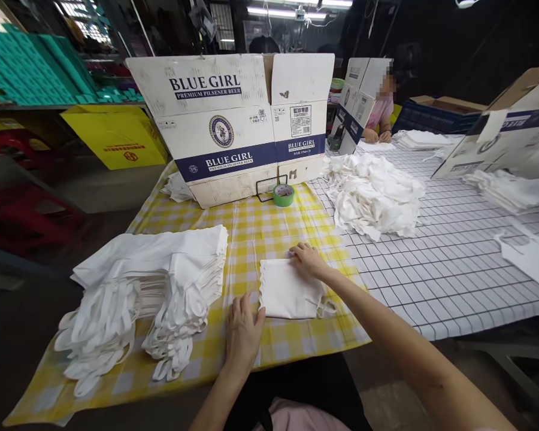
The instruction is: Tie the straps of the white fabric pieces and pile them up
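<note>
Two hands at a folded white cloth (pixel 287 293) near the front edge of the counter (pixel 296 347).
The left hand (pixel 242 332) lies palm down, thumb apart, by the cloth's left side; the right hand (pixel 308 261) rests loosely spread fingers over its far right corner, gripping nothing, seemingly keeping it flat. A stack of white pieces (pixel 157 254) sits toward the left edge, straps frontward, probably for neatness. Beyond the yellow-checked cover (pixel 247 227) stand a tape roll (pixel 283 196) and beer box (pixel 233 137); farther off, a person (pixel 381 117) works in a dim room.
</note>
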The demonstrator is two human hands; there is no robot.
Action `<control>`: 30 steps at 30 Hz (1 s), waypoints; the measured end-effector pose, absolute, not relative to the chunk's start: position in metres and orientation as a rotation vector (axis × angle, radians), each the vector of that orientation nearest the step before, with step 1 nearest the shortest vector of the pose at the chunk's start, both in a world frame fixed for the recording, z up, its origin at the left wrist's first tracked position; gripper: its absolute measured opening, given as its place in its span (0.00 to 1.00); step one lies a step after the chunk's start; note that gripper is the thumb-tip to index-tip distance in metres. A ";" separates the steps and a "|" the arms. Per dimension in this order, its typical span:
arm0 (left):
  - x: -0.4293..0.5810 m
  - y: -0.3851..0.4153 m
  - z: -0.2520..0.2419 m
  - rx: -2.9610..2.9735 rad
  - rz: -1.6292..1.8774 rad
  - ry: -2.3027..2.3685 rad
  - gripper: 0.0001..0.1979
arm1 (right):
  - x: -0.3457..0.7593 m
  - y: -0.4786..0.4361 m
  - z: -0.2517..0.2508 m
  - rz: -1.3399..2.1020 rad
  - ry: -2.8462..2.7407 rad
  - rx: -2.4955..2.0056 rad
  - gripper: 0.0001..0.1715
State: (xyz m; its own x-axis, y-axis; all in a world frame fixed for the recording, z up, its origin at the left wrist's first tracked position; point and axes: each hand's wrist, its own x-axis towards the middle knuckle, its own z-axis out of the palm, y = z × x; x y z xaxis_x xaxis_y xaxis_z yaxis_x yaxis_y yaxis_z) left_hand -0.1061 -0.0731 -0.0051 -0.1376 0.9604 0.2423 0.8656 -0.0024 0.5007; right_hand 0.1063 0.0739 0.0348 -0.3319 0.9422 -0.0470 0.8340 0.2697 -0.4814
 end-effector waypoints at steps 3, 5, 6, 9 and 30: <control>-0.103 -0.081 -0.006 1.905 0.794 2.076 0.21 | 0.094 0.071 0.037 0.739 -2.371 -1.621 0.19; -0.101 -0.085 -0.009 1.851 0.832 2.018 0.24 | 0.090 0.068 0.043 0.856 -2.402 -1.608 0.16; -0.100 -0.086 -0.012 1.811 0.864 1.984 0.26 | 0.089 0.066 0.047 0.931 -2.414 -1.589 0.13; -0.100 -0.084 -0.019 1.616 0.997 1.883 0.33 | 0.093 0.061 0.068 1.154 -2.438 -1.463 0.09; -0.107 0.043 0.108 0.854 1.431 0.850 0.14 | 0.132 0.093 0.135 1.696 -1.520 -0.778 0.19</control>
State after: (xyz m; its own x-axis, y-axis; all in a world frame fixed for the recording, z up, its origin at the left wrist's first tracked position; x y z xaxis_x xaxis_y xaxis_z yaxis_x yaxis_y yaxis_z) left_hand -0.1068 0.0429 0.1085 -0.0261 0.9995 0.0181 -0.4621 -0.0281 0.8864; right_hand 0.1317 0.0930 0.1348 -0.5599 0.8282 0.0264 -0.1164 -0.0470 -0.9921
